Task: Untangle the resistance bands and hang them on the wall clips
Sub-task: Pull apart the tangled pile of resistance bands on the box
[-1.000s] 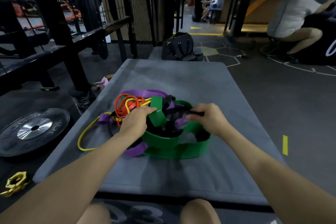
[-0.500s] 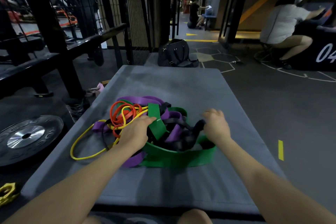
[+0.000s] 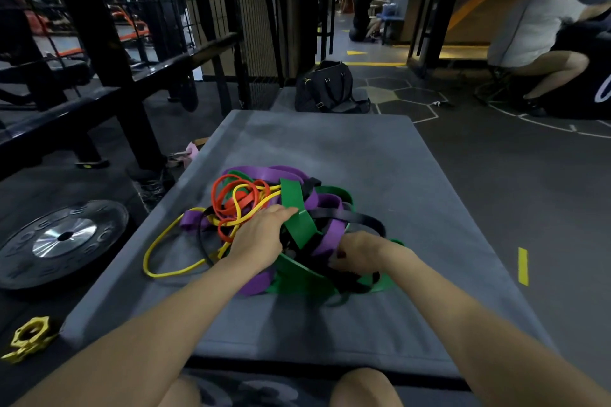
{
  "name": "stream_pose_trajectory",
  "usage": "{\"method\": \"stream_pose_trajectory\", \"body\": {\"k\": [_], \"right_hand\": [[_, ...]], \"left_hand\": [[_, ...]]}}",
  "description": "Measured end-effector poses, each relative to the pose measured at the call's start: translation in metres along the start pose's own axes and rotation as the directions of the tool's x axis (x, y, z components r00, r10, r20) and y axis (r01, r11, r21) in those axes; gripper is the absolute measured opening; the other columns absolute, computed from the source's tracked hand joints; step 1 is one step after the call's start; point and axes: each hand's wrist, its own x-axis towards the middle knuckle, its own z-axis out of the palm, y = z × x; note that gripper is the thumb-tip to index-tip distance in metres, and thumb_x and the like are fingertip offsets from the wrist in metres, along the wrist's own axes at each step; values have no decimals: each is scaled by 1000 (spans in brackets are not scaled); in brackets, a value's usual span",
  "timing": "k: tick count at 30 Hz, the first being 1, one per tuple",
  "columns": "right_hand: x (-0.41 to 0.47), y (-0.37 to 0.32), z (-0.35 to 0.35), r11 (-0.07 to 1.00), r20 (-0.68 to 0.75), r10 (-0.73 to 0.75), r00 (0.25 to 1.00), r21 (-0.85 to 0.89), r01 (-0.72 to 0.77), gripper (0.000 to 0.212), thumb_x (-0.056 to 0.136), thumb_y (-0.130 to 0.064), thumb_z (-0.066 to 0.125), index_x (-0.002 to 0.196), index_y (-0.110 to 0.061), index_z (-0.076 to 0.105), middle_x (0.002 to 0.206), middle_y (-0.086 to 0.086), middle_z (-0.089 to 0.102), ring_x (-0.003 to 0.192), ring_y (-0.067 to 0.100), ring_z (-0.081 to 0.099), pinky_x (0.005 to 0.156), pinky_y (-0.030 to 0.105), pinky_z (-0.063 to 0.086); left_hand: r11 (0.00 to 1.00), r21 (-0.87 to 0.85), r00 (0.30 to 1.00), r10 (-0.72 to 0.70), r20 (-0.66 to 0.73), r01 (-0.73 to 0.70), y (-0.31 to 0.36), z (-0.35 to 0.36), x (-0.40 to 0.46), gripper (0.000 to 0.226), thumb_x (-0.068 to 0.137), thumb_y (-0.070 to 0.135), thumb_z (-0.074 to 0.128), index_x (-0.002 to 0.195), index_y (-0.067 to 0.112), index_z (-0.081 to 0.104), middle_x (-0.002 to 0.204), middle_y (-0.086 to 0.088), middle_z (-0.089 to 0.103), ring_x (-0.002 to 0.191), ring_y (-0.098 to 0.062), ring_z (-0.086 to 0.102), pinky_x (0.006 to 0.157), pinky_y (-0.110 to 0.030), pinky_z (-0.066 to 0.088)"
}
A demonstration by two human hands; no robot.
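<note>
Left of the tangled resistance bands, a weight plate lies on the floor. The pile sits mid-mat. The left hand rests flat on it, unchanged; the right hand has dropped nearer, clenched on a black band. Untangling has barely begun.

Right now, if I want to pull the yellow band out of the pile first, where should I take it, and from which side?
Probably at the big free loop of the yellow band, which lies flat on the grey mat, clear of the pile. Come from the left with the left hand and pinch the outer curve. Its far part threads through the orange band, so pulling there would likely tighten the knot.
</note>
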Motion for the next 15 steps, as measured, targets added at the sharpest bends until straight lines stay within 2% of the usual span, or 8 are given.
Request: {"method": "stream_pose_trajectory", "body": {"k": [2,4,6,8,10,12,13,15], "right_hand": [[-3,5,3,998,-4,-62,998,-24,62,29,92,-31,52,110,-14,66,116,11,64,106,30,60,86,33,46],[-8,8,6,991,-93,-112,989,56,118,24,90,-24,54,106,-17,70,111,8,67,99,26,61,84,30,45],[-13,11,3,967,-174,-149,973,178,180,21,91,-19,54,98,-8,71,96,11,68,83,20,57,73,27,40],[-18,14,-6,938,-202,-134,970,291,190,23,94,-19,50,88,-3,67,83,11,62,75,18,50,68,27,37],[-21,13,-10,921,-150,-120,981,352,166,31,97,-29,44,74,-15,59,74,4,55,72,18,47,69,24,35],[-21,6,-2,936,-57,-107,993,330,120,40,93,-48,46,65,-20,50,70,-2,52,68,16,49,71,26,38],[-18,4,5,950,-32,-118,992,287,122,43,88,-55,51,68,-17,54,75,0,56,72,17,53,73,28,42],[-11,5,16,971,-66,-149,987,179,159,43,81,-54,61,80,-11,59,87,4,62,82,21,57,78,30,47]], "left_hand": [[1000,0,1000,4,7,-4,0,1,-1,70,82,-15,41,140,25,42,140,4,45,127,-17,45,100,-36,45],[1000,7,1000,9,11,-9,0,1,-1,70,82,-14,42,140,25,41,140,4,45,127,-17,45,100,-36,45],[1000,6,1000,4,5,-4,-1,0,0,71,82,-14,42,140,25,41,142,4,44,127,-17,45,100,-35,45],[1000,7,1000,-20,-12,20,-2,-2,1,73,81,-16,40,140,27,41,145,4,40,131,-18,42,101,-34,44],[999,7,998,-48,-28,48,-2,-2,2,76,80,-17,40,140,29,41,148,4,37,135,-19,38,102,-36,43],[999,0,998,-49,-26,49,1,-2,3,75,80,-16,42,139,29,41,146,4,40,134,-20,39,102,-36,43],[999,-4,999,-43,-20,43,2,-2,2,75,80,-16,42,140,29,41,144,4,41,132,-19,41,101,-35,44],[999,-4,999,-38,-9,38,3,-3,0,76,79,-18,41,141,28,39,144,4,40,132,-20,40,102,-35,43]]}}
